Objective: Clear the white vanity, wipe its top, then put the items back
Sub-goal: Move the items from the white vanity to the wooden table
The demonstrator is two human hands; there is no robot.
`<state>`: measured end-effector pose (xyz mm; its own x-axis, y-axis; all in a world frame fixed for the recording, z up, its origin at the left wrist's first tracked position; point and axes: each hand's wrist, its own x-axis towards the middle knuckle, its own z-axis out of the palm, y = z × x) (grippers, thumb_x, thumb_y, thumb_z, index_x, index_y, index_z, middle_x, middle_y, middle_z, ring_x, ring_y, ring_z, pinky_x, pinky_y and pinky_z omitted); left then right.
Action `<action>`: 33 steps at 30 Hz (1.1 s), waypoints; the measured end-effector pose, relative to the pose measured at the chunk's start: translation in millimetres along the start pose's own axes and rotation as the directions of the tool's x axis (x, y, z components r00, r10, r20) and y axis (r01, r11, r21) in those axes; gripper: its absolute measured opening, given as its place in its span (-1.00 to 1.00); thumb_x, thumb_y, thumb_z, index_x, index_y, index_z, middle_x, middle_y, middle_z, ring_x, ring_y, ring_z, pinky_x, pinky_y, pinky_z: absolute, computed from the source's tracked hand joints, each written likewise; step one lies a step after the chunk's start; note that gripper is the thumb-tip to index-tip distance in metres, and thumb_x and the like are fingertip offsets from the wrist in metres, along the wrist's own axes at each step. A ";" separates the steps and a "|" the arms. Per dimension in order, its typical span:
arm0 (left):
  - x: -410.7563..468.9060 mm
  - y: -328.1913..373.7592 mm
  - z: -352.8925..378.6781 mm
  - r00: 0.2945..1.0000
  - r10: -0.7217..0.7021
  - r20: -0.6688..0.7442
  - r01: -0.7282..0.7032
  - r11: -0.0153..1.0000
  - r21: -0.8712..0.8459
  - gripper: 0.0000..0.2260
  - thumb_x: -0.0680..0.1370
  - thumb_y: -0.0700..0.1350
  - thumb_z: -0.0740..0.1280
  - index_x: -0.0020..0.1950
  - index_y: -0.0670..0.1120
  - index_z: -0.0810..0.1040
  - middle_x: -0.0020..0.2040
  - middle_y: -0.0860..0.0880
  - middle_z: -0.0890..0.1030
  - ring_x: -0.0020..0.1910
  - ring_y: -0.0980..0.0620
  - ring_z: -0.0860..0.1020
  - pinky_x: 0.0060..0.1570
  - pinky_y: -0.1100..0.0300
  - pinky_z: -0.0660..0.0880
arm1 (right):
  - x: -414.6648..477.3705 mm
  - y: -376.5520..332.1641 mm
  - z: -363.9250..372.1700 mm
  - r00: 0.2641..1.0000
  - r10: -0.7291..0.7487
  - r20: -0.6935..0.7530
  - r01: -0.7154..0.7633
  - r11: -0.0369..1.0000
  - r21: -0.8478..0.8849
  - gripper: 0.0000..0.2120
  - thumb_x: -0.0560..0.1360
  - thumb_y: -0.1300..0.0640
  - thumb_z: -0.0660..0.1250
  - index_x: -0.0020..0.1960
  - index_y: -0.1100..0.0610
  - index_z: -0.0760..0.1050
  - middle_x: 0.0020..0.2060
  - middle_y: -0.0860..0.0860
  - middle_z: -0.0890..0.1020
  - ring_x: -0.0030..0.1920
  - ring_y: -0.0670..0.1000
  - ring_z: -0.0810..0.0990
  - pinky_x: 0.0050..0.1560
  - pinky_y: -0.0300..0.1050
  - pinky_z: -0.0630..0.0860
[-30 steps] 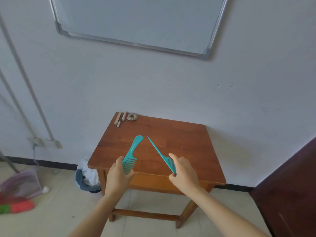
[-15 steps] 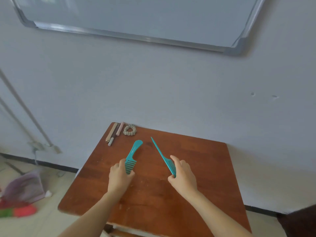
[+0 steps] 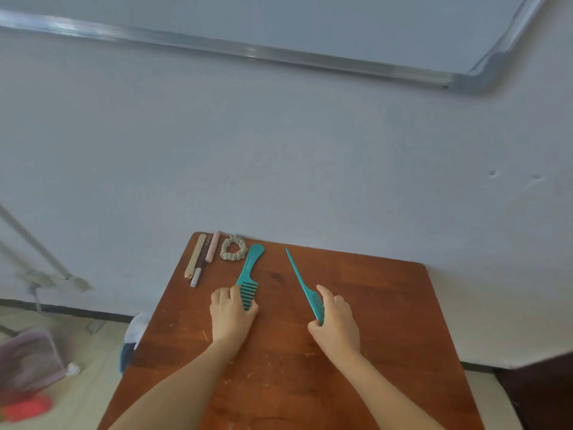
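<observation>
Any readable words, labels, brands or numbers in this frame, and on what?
None can be read.
The whiteboard shows no writing in its visible part.
The wide comb, tail comb and pens carry no legible marks.

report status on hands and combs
Left hand grips wide-tooth comb. Right hand grips tail comb. Both low over wooden table. Scrunchie, sticks near wide-tooth comb's handle.

Both bare forearms reach forward from the bottom edge, angled in toward each other. The left hand [image 3: 232, 316] is knuckles up, fingers curled over the toothed end of a wide comb [image 3: 249, 271]. The right hand [image 3: 336, 325] pinches a thin tail comb [image 3: 302, 283] at its teeth, thumb stretched along it.
</observation>
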<state>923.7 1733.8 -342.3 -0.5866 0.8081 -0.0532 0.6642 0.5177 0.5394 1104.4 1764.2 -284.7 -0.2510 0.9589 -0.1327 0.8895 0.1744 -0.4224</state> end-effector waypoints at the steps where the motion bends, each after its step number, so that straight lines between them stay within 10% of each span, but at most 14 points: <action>1: 3.4 -0.5 0.6 1.000 0.000 -0.004 0.000 1.000 0.014 -0.59 0.51 0.00 0.27 0.29 -0.16 0.37 0.27 -0.13 0.43 0.29 -0.09 0.30 0.25 0.09 0.30 | 0.1 -2.8 1.5 1.000 0.012 0.005 -0.012 1.000 -0.001 -0.39 0.51 0.09 0.28 0.46 -0.05 0.07 0.22 -0.06 0.40 0.21 -0.10 0.38 -0.10 -0.35 0.40; 14: 6.7 -17.2 -14.9 0.999 0.035 0.040 -0.036 0.999 0.013 -0.52 0.54 0.10 0.20 0.42 -0.03 0.23 0.46 -0.08 0.18 0.45 -0.07 0.09 0.39 0.06 0.17 | 14.3 -54.3 31.5 0.998 0.065 0.023 -0.064 0.998 -0.021 -0.41 0.50 0.09 0.26 0.45 -0.04 0.08 0.20 -0.01 0.40 0.24 -0.03 0.38 0.01 -0.23 0.45; 21: -1.7 -114.4 -64.5 0.994 0.017 -0.108 0.010 0.971 0.238 -0.59 0.51 0.06 0.12 0.25 -0.11 0.49 0.31 -0.15 0.46 0.33 -0.23 0.36 0.24 -0.21 0.31 | 30.9 -96.3 71.2 0.987 0.149 0.056 -0.155 0.978 0.139 -0.47 0.49 0.11 0.31 0.39 -0.01 0.21 0.13 0.01 0.44 0.14 -0.02 0.49 -0.07 -0.22 0.53; 33: -5.5 -139.1 -65.4 0.976 0.157 0.150 -0.203 0.905 0.373 -0.54 0.40 0.18 0.07 0.04 0.00 0.62 0.08 -0.05 0.63 0.04 -0.09 0.61 -0.06 -0.01 0.55 | 35.3 -120.7 97.4 0.987 0.155 -0.040 -0.156 0.988 -0.017 -0.60 0.52 0.10 0.27 0.33 0.07 0.28 0.13 0.05 0.40 0.19 0.01 0.38 -0.12 -0.23 0.46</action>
<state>804.3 1638.9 -362.1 -0.3985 0.9124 -0.0932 0.8935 0.4091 0.1852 951.0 1755.2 -325.7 -0.0945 0.9824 -0.1610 0.9242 0.0264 -0.3810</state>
